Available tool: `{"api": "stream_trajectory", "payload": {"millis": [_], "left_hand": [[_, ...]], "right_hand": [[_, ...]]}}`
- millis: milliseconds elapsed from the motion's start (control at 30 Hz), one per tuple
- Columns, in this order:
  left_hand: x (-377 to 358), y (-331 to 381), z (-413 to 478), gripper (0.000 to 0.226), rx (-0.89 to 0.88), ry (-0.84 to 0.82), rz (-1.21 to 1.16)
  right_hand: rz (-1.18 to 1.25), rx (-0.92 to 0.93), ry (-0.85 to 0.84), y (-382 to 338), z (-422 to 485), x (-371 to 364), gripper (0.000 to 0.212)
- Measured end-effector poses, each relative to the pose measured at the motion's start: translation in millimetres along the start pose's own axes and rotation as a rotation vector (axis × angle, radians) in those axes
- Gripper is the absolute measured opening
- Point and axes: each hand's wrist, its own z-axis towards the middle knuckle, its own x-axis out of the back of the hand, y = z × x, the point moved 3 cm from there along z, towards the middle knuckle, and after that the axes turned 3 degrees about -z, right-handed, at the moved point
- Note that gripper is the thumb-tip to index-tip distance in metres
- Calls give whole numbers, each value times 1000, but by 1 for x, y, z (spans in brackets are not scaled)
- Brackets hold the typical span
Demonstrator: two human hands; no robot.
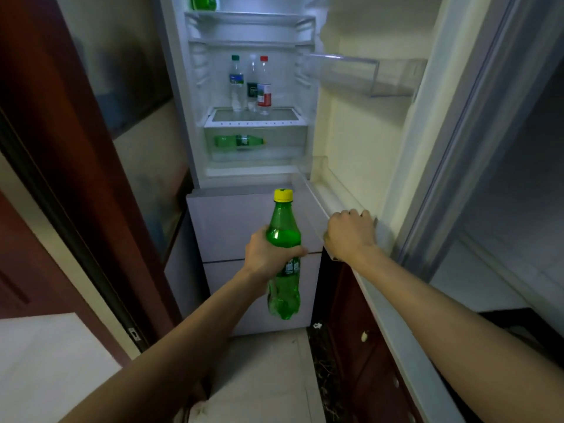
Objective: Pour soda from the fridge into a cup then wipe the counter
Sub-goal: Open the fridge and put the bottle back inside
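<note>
My left hand (268,254) grips the green soda bottle (283,254) upright at its middle, in front of the open fridge. My right hand (351,233), just right of it, curls over the fridge door (381,166) edge. I judge swinging the door shut gently, bottle held level, is advisable.

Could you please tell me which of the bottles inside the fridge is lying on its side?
The green bottle in the clear drawer; the three clear bottles on the shelf above it stand upright.
</note>
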Motion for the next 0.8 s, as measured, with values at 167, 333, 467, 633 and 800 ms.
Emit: {"api": "stream_trajectory", "payload": {"millis": [167, 333, 467, 633, 800], "left_hand": [[-9, 25, 11, 46, -63, 13, -62], [-5, 57, 42, 44, -130, 37, -179], [0, 92, 85, 49, -204, 85, -353], [0, 116, 153, 58, -287, 109, -468], [-15, 123, 217, 54, -273, 59, -599]], "right_hand": [[8, -58, -66, 27, 0, -1, 21], [43, -102, -114, 41, 10, 0, 31], [185, -141, -108, 38, 27, -4, 25], [343, -217, -121, 23, 68, -15, 24], [344, -260, -73, 0, 113, -23, 32]]}}
